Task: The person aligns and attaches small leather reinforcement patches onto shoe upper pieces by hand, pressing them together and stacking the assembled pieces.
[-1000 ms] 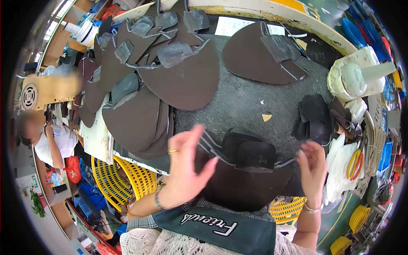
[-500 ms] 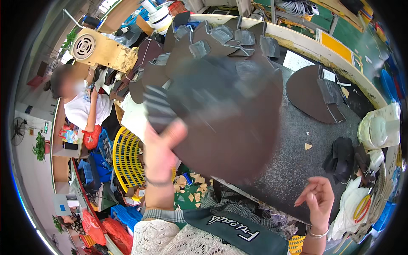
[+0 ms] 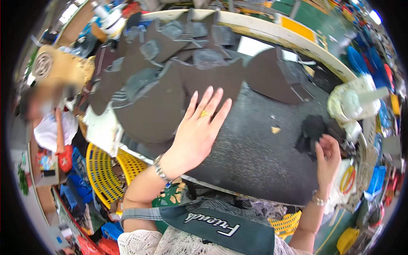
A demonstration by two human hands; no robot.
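1. Gold ring (image 3: 204,113) on one finger, my left hand (image 3: 196,131) is flattened with its fingers spread, back upward, over the dark worktable (image 3: 246,170); a metal bracelet (image 3: 160,168) circles that wrist.
2. My right hand (image 3: 329,155) has its fingers curled right by a bundle of black pieces (image 3: 311,129); I cannot tell whether they grip any of it.
3. Just left of my left hand, a large rounded brown panel (image 3: 151,121) lies flat with its greyish patch (image 3: 140,83) toward the far side.
4. Beyond my fingertips, another brown panel (image 3: 212,78) lies among more of the same, overlapping toward the far left corner.
5. Right of that cluster, a separate brown panel (image 3: 267,78) lies near a white paper (image 3: 250,46).
6. Between my hands and farther off, a small tan scrap (image 3: 275,130) rests on the table.
7. Beyond my right hand stands a whitish, stained container (image 3: 335,100).
8. Past the table's left side are a yellow basket (image 3: 97,176) and a co-worker in a white top (image 3: 53,132).
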